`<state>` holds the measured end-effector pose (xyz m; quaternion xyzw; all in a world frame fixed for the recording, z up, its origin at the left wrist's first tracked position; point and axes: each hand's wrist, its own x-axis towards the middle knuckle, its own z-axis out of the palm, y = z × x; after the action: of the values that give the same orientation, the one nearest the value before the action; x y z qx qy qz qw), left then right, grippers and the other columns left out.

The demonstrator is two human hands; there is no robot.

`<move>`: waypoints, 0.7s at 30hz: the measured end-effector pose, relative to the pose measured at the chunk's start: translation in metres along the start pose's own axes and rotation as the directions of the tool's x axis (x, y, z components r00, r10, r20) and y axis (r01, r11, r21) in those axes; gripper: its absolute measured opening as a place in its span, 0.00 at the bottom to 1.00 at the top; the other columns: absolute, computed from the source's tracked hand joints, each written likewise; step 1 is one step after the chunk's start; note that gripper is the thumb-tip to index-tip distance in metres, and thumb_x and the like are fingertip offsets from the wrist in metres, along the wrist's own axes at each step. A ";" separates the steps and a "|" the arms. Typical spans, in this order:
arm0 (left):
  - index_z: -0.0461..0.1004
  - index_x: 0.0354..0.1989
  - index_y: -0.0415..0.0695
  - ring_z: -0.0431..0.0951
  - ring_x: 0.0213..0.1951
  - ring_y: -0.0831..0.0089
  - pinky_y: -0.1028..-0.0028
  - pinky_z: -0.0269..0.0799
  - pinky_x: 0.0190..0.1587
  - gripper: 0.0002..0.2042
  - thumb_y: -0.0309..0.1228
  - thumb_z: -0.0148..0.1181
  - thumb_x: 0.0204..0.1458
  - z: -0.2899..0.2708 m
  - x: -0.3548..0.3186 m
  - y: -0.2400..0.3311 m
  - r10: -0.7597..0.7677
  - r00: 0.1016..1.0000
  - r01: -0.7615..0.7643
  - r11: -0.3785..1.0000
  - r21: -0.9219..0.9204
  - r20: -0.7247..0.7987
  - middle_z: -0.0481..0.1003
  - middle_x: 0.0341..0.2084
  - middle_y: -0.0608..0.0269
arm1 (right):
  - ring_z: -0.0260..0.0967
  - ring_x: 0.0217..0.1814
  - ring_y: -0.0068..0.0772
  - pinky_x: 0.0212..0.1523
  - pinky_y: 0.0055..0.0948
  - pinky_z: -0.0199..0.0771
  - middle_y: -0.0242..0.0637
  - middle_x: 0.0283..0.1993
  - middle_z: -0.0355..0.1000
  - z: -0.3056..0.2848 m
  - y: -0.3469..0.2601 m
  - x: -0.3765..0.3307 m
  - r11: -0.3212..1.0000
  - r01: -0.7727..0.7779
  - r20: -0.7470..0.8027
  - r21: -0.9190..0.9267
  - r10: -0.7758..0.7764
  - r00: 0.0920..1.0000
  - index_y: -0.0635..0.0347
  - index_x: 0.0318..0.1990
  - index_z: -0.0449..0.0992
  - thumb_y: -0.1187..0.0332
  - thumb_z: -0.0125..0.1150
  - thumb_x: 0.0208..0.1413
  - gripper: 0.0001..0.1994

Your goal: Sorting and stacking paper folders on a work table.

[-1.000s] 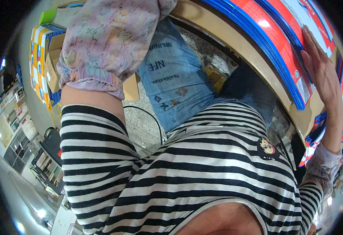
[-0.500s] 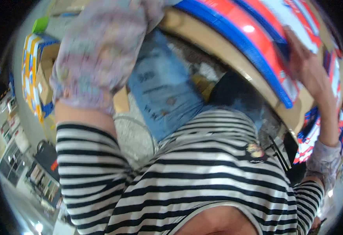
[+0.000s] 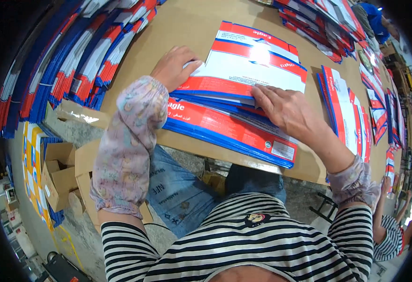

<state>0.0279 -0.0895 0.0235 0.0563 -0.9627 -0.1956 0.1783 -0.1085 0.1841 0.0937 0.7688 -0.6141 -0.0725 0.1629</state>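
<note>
A small pile of flat folded cartons (image 3: pixel 257 77), red, white and blue, lies on the brown table in front of me. Its near edge is raised slightly off more flat cartons (image 3: pixel 229 124) beneath. My left hand (image 3: pixel 175 68) rests against the pile's left edge, fingers stretched out and thumb beside the cardboard. At the near edge, my right hand (image 3: pixel 290 110) has its fingertips over the top of the upper cartons, gripping them; its thumb is hidden underneath. Patterned sleeve covers are on both my forearms.
Tall rows of bundled flat cartons (image 3: pixel 83 61) line the table's left side. More stacks stand at the far right (image 3: pixel 319 28) and right (image 3: pixel 342 108). Below on the left is an opened brown box (image 3: pixel 58 181). A person in stripes (image 3: pixel 389 239) is at the lower right.
My view has swung to the table top. The blurred cartons now lie flat before me, and both hands have come together onto them.
</note>
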 end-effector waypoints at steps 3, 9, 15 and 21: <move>0.73 0.41 0.40 0.68 0.46 0.58 0.66 0.63 0.51 0.12 0.34 0.50 0.54 -0.001 -0.001 0.000 -0.009 0.999 0.008 1.000 0.007 0.033 0.70 0.37 0.54 | 0.71 0.51 0.39 0.40 0.31 0.75 0.49 0.51 0.69 0.001 -0.006 0.002 0.996 -0.064 -0.001 0.069 0.064 0.998 0.71 0.52 0.64 0.71 0.49 0.52 0.20; 0.73 0.40 0.41 0.68 0.46 0.59 0.65 0.62 0.51 0.11 0.33 0.52 0.52 -0.002 0.003 0.006 -0.008 1.000 0.009 0.999 -0.033 0.003 0.70 0.38 0.56 | 0.54 0.67 0.41 0.63 0.43 0.56 0.45 0.64 0.56 0.012 -0.005 0.012 0.978 -0.046 -0.075 0.203 0.062 0.995 0.64 0.58 0.61 0.70 0.45 0.55 0.21; 0.70 0.41 0.39 0.70 0.45 0.57 0.67 0.63 0.50 0.10 0.30 0.52 0.52 -0.009 -0.001 0.011 -0.007 0.998 0.003 0.999 -0.055 -0.068 0.70 0.39 0.54 | 0.49 0.69 0.44 0.66 0.49 0.50 0.47 0.66 0.53 0.026 -0.010 0.018 0.925 -0.129 0.008 0.359 0.135 0.991 0.64 0.62 0.56 0.74 0.41 0.57 0.23; 0.71 0.40 0.40 0.70 0.47 0.58 0.65 0.61 0.52 0.10 0.29 0.54 0.50 -0.008 0.008 0.014 -0.007 0.995 0.002 0.999 -0.047 -0.104 0.72 0.40 0.55 | 0.52 0.68 0.46 0.64 0.50 0.55 0.50 0.65 0.54 0.023 -0.010 0.009 0.913 -0.171 0.023 0.371 0.175 0.984 0.67 0.61 0.57 0.74 0.40 0.57 0.22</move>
<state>0.0231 -0.0809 0.0386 0.0642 -0.9472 -0.2152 0.2290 -0.1041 0.1741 0.0689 0.7287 -0.6814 0.0637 0.0234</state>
